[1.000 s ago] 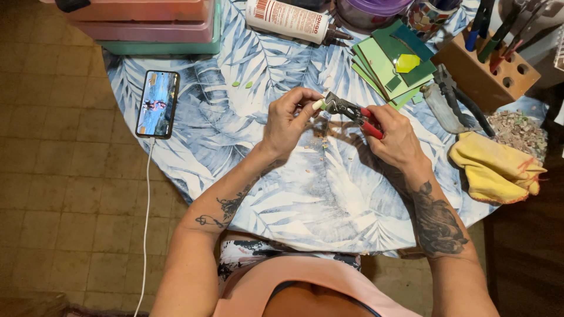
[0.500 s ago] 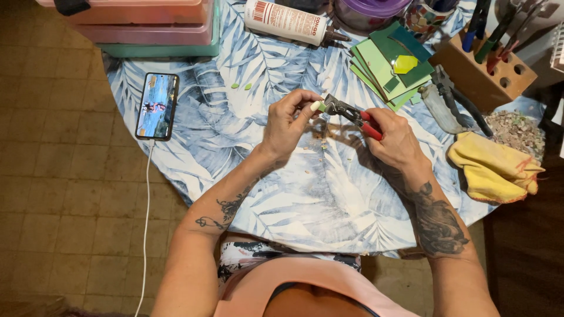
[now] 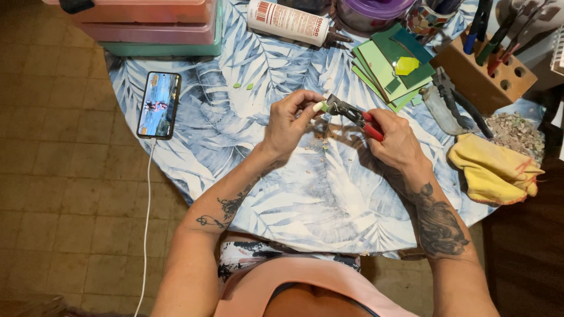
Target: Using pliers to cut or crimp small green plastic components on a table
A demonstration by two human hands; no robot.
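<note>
My left hand [image 3: 292, 120] pinches a small pale green tile piece [image 3: 319, 107] between thumb and fingers, above the table's middle. My right hand [image 3: 395, 138] grips red-handled nippers [image 3: 351, 113], whose metal jaws meet the tile piece. Small tile chips [image 3: 322, 138] lie scattered on the blue leaf-patterned tablecloth [image 3: 294, 199] under both hands.
A phone [image 3: 158, 104] with a white cable lies at the left. Stacked pink and green boxes [image 3: 154, 26], a glue bottle [image 3: 291, 22], green tile sheets [image 3: 392, 67], a wooden tool block [image 3: 485, 70], more pliers [image 3: 451, 100], a yellow cloth [image 3: 492, 170] and a heap of shards [image 3: 517, 132] ring the table.
Both hands stay close together at the same spot; the nippers' jaws remain at the tile piece. Nothing else has visibly moved.
</note>
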